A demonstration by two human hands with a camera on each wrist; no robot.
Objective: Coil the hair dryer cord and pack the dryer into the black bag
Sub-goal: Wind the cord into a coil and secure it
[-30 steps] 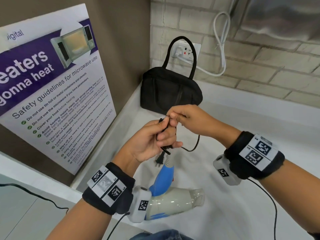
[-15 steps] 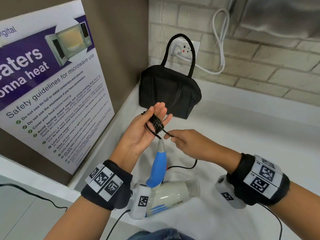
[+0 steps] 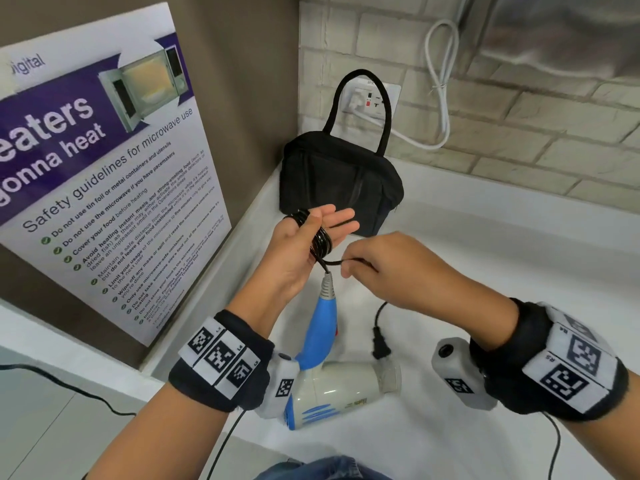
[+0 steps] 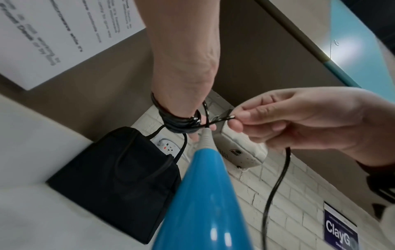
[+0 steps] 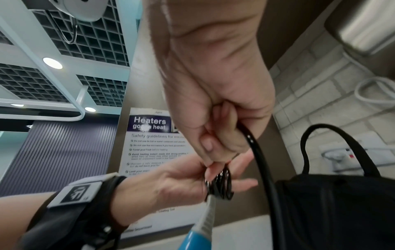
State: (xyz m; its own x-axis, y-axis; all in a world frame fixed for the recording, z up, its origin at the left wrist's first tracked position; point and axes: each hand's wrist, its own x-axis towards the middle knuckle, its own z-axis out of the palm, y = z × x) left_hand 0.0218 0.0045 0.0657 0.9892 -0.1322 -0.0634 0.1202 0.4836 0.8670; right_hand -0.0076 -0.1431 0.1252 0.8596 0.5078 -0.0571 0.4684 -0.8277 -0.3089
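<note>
The hair dryer [image 3: 341, 388], cream body with a blue handle [image 3: 320, 332], hangs below my hands over the white counter. Its black cord [image 3: 320, 241] is wound in several turns around the straight fingers of my left hand [image 3: 311, 237], palm up, in front of the black bag [image 3: 341, 183]. My right hand [image 3: 367, 263] pinches the free cord just right of the coil [image 4: 181, 122]. From that hand the cord drops to the plug [image 3: 380, 344], which dangles near the dryer's nozzle. The bag [image 4: 115, 179] stands in the corner with its handle up.
A safety poster [image 3: 100, 188] leans on the brown wall at left. A wall socket [image 3: 372, 98] with a white cable [image 3: 440, 84] sits behind the bag on the brick wall. White counter [image 3: 485, 237] stretches to the right.
My left fingers went from curled to straight with the coil around them. My right hand came down from above the left hand to its right, drawing cord; the plug now hangs lower right.
</note>
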